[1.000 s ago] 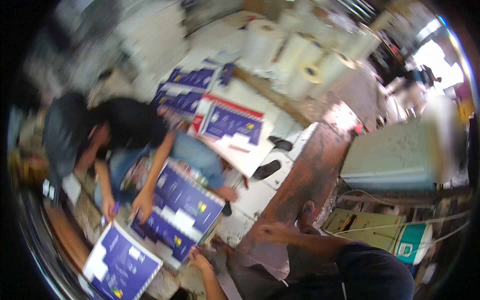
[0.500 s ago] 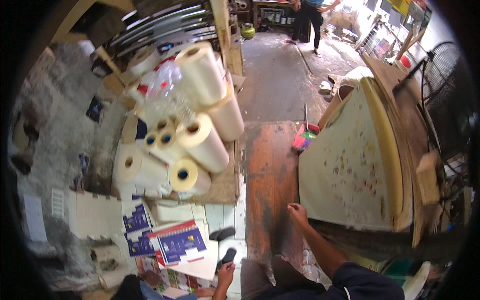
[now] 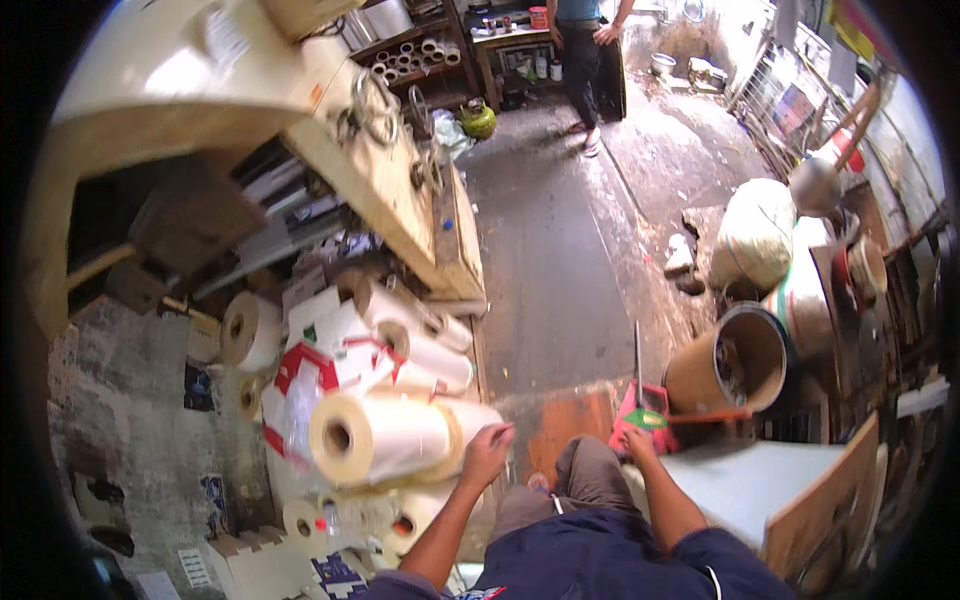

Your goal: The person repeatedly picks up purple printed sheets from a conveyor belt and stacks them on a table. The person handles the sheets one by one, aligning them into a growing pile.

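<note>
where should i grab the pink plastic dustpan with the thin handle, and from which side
Probably by the thin grey handle, near its far end, with the right hand coming from above. It sticks out past the wide pink plastic dustpan and looks slim enough to close around, while a green object overlaps the pan.

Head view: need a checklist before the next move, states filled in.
1. Bare left hand empty: ok, nothing visible in it.
2. Left hand off the large cream cylindrical film roll: cannot tell, they overlap in view.
3. Bare right hand off the red plastic dustpan: cannot tell, same overlap.
4. Brown cylindrical drum covered: not ok, mouth open.
5. Grey floor ahead free of people: not ok, person in dark trousers at far end.
</note>
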A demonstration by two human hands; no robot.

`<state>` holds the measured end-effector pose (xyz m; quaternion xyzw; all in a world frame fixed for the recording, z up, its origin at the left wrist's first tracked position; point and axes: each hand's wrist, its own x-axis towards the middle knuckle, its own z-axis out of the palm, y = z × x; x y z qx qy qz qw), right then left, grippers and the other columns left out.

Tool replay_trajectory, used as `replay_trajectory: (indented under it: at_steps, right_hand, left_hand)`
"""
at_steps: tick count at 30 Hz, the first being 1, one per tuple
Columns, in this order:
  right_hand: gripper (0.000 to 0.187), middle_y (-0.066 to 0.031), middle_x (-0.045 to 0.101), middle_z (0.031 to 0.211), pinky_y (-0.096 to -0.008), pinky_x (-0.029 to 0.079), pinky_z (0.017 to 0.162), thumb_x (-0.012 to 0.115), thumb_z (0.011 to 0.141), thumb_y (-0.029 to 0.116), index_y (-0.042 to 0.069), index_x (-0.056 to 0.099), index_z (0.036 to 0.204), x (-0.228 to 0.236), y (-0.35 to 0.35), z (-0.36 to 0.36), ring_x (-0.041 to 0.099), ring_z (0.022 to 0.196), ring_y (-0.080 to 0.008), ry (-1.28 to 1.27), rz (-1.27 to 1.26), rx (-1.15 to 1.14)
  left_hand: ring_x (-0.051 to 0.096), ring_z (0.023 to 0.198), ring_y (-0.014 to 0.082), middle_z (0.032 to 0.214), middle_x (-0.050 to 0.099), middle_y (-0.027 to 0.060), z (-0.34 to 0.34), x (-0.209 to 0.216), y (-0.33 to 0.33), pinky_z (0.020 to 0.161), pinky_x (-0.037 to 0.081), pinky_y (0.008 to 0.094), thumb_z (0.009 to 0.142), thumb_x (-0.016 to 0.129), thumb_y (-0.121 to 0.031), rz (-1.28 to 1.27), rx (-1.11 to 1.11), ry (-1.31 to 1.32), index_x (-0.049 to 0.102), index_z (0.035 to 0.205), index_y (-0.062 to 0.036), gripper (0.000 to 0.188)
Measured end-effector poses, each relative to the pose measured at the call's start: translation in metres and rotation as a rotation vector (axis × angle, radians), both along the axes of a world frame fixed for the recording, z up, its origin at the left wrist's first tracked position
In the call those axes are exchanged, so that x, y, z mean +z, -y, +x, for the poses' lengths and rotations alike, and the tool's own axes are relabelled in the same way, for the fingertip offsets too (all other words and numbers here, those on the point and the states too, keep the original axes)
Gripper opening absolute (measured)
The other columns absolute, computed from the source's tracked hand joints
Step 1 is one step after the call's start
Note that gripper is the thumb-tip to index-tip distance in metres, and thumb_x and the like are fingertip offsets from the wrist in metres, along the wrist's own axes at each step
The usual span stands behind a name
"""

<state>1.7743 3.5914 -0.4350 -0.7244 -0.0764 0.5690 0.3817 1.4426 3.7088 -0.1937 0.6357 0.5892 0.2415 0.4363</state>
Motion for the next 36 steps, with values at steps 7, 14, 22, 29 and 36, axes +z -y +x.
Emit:
replay_trajectory:
  at_steps: [7,14,22,29,36]
  right_hand:
    - [0.015,-0.0037,0.056,0.058,-0.0334,0.038,0.044,0.064,0.084,0.018,0.009,0.062,0.072,-0.083,-0.214,0.195,0.053,0.050,-0.0160,-0.300,-0.404,-0.121]
    - [0.029,-0.0014,0.059,0.067,-0.0265,0.037,0.049,0.065,0.091,0.040,0.012,0.065,0.090,-0.081,-0.803,0.264,0.046,0.049,-0.0131,-0.137,0.058,0.216]
    - [0.050,-0.0098,0.069,0.109,-0.0341,0.048,0.086,0.064,0.091,0.047,0.003,0.066,0.114,0.156,-1.399,0.027,0.063,0.096,-0.0189,-0.315,0.608,0.745]
    - [0.054,-0.0083,0.063,0.126,-0.0386,0.038,0.104,0.057,0.094,0.050,0.006,0.058,0.126,0.131,-1.576,-0.229,0.056,0.118,-0.0221,-0.572,0.312,1.278]
    - [0.104,-0.0182,0.042,0.148,-0.0533,0.016,0.116,0.062,0.076,0.076,0.006,0.037,0.149,0.041,-1.667,-0.469,0.040,0.135,-0.0308,-0.418,0.198,1.722]
  left_hand:
    - [0.068,0.084,0.0246,0.088,0.068,0.0128,0.148,0.019,-0.408,0.074,0.051,0.0342,0.095,0.065,-0.025,0.166,-0.083,0.053,0.068,0.095,-0.0017,0.023]
    - [0.069,0.075,0.0258,0.078,0.069,0.0121,0.167,-0.110,-0.618,0.072,0.051,0.0366,0.100,0.055,-0.033,-0.253,0.246,-0.075,0.065,0.086,-0.0013,0.036]
    - [0.065,0.092,0.0390,0.093,0.068,0.0180,0.179,-0.171,-0.893,0.082,0.049,0.0462,0.102,0.048,-0.029,0.125,0.787,-0.060,0.063,0.096,-0.0058,0.028]
    - [0.056,0.106,0.0379,0.109,0.060,0.0212,0.127,-0.166,-1.215,0.093,0.043,0.0448,0.098,0.058,-0.031,0.435,1.285,0.046,0.056,0.114,0.0007,0.035]
    - [0.048,0.118,0.0427,0.120,0.054,0.0288,-0.048,-0.165,-1.383,0.104,0.035,0.0493,0.089,0.065,-0.055,0.395,2.041,-0.038,0.051,0.125,0.0096,0.075]
